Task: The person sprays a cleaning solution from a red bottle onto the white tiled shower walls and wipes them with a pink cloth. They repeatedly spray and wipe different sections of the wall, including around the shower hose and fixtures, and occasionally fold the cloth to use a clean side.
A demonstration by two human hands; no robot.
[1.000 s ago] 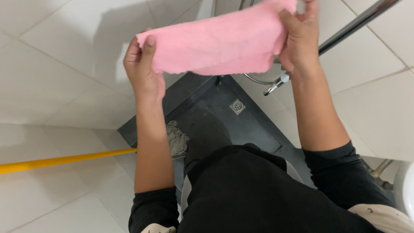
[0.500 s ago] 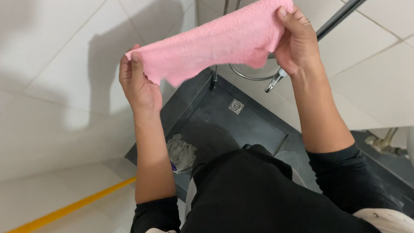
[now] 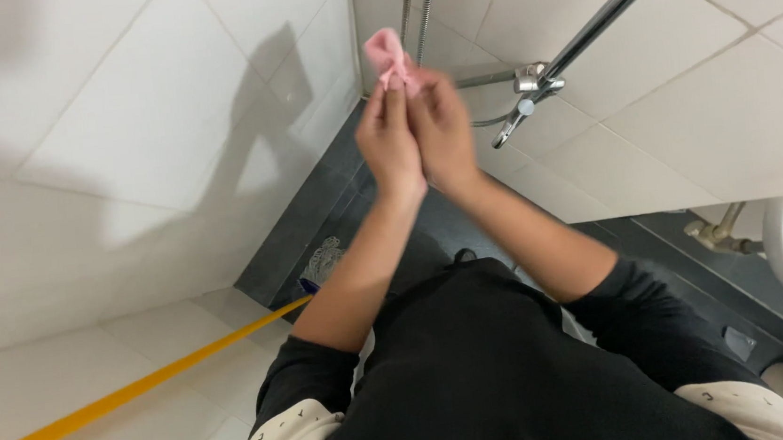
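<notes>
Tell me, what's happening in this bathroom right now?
A person in a black top stands in a tiled shower corner, looking down. Both hands are pressed together in front of them, the left hand and right hand bunching a pink cloth so that only a small tuft shows above the fingers. A chrome shower fitting is on the wall just beyond, and a yellow mop handle slants across the floor.

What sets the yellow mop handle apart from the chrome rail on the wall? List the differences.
The yellow mop handle is matte and bright yellow with a purple end; the chrome rail is shiny bare metal. The mop handle slants low across the white floor tiles at lower left; the chrome rail runs along the wall tiles at upper right, fixed by a bracket. The mop handle looks loose, the rail mounted. Both are long, straight, slim rods set diagonally in the head view.
</notes>
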